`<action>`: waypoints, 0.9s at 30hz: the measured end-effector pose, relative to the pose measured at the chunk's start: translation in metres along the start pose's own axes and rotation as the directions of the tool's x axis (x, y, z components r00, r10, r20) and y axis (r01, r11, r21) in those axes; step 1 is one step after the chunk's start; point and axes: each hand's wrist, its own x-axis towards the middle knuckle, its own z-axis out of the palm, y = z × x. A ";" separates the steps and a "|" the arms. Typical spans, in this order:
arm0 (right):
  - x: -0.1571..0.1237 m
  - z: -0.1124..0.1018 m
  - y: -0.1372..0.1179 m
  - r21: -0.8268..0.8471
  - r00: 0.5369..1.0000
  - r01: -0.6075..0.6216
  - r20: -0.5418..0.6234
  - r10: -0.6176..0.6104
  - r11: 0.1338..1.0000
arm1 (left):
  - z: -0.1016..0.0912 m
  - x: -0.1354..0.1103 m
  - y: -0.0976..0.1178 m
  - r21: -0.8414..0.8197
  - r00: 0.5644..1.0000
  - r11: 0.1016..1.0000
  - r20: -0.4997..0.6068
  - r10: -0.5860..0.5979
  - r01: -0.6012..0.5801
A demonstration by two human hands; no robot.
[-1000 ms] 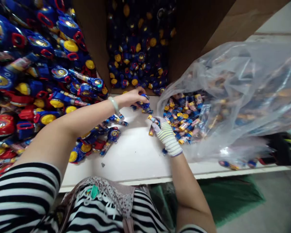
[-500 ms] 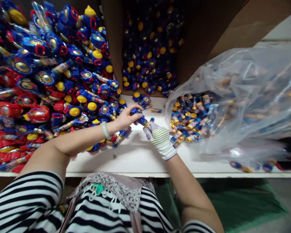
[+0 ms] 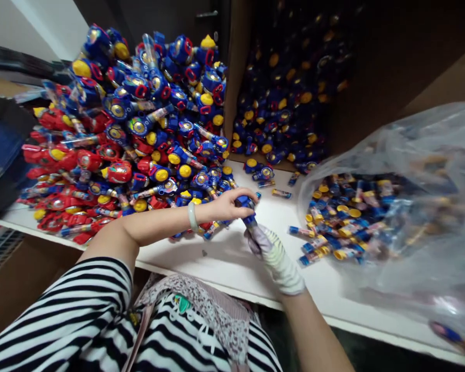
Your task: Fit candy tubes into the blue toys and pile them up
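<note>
My bare left hand (image 3: 232, 204), with a pale bangle at the wrist, has thumb and fingers closed round the body of a blue plastic toy (image 3: 249, 219). Over the white table, my right hand (image 3: 273, 254), in a striped glove, grips the lower end of the same toy; its fingertips hide what is there. Just left of my hands rises a big heap of blue and red plastic toys (image 3: 160, 173) with yellow caps, some with clear candy tubes attached. Several loose small tubes (image 3: 281, 193) lie on the white tabletop (image 3: 225, 263) beyond and beside my right hand.
A cardboard box (image 3: 238, 67) holding many blue toys stands behind the table. To the right, a clear plastic bag (image 3: 418, 155) lies open with many small tubes (image 3: 349, 212) spilling at its mouth. Dark stacked items (image 3: 3, 150) are at the far left.
The view has swung left, so everything sits further right and the whole heap shows. Both hands stay on the blue toy; its lower end is now more covered by the gloved fingers.
</note>
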 end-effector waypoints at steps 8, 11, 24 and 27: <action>0.016 0.007 -0.013 -0.136 0.968 0.076 -0.226 -0.106 0.988 | -0.018 -0.001 -0.005 0.139 0.992 0.987 -0.102 -0.073 0.087; 0.017 0.011 -0.019 -0.052 0.987 0.039 -0.156 -0.047 0.998 | -0.021 0.001 -0.005 0.100 0.993 0.995 -0.114 0.010 0.001; 0.030 -0.032 -0.009 -0.089 0.952 0.157 -0.250 -0.175 0.984 | -0.142 0.023 0.041 0.494 0.877 0.869 -0.434 0.205 0.041; 0.036 -0.055 0.002 -0.080 0.960 0.106 -0.253 -0.123 0.991 | -0.209 0.057 0.056 0.661 0.825 0.734 -0.496 0.272 0.156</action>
